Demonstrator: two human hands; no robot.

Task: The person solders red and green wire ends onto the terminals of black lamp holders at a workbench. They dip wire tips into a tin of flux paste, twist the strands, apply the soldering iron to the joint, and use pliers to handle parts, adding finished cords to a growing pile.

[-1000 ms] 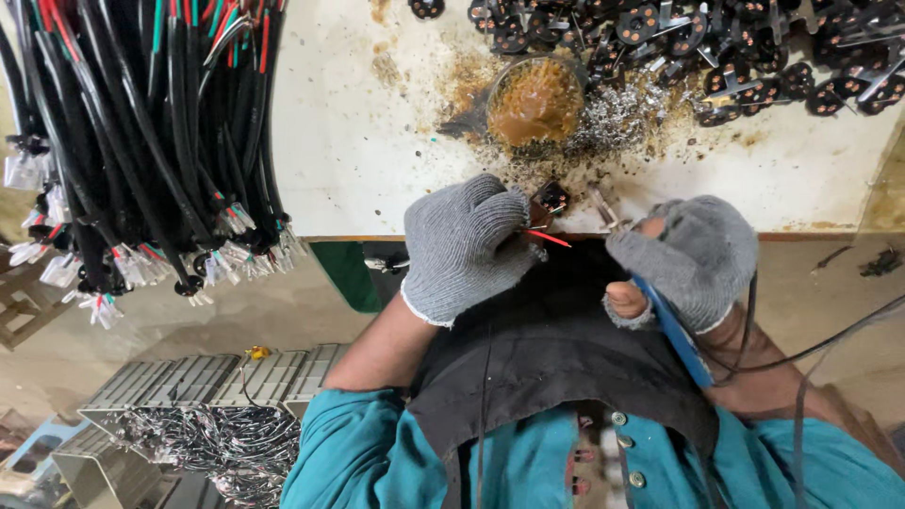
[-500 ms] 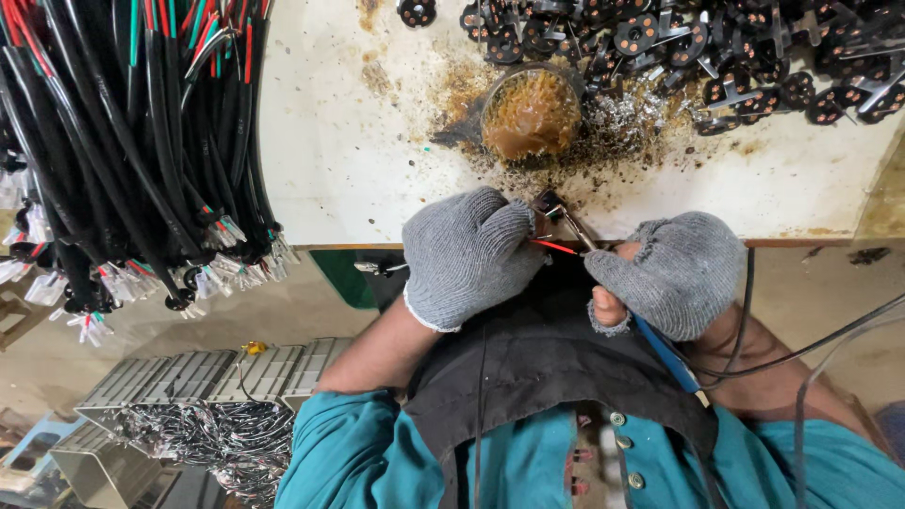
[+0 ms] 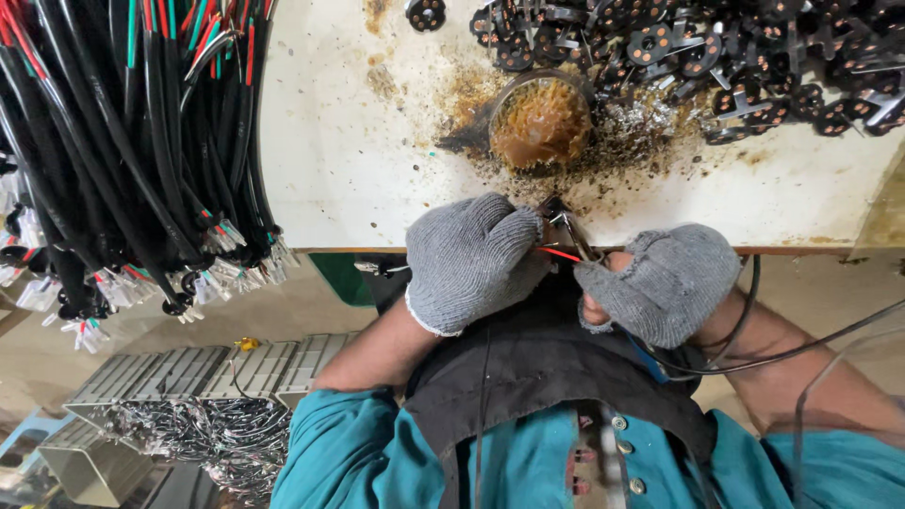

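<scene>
Red wire [image 3: 562, 254] runs as a short, nearly level stretch between the two gloved hands, just off the near edge of the white worktable [image 3: 358, 160]. Its left end disappears under the curled fingers of the left hand [image 3: 471, 262], which is closed around it in a grey knit glove; the exact pinch point is hidden by the glove. Its right end meets the thin metal tool [image 3: 568, 229], whose tip angles up toward the table edge. The right hand [image 3: 665, 281], also in a grey knit glove with the fingertips bare, is closed around the lower part of that tool; how tightly it presses cannot be told. The wire thus lies between the two grips, touching the tool and well clear of the table surface.

Beyond the hands, a round dish of brown paste [image 3: 541, 123] stands on the table amid brown staining and silvery scraps. A heap of black round parts [image 3: 716, 42] lies along the far right of the table. A thick bundle of black cables [image 3: 123, 160] with coloured wire ends hangs at the left. Below, grey trays [image 3: 189, 372] hold tangled wiring. A black cable [image 3: 801, 349] crosses the right forearm.
</scene>
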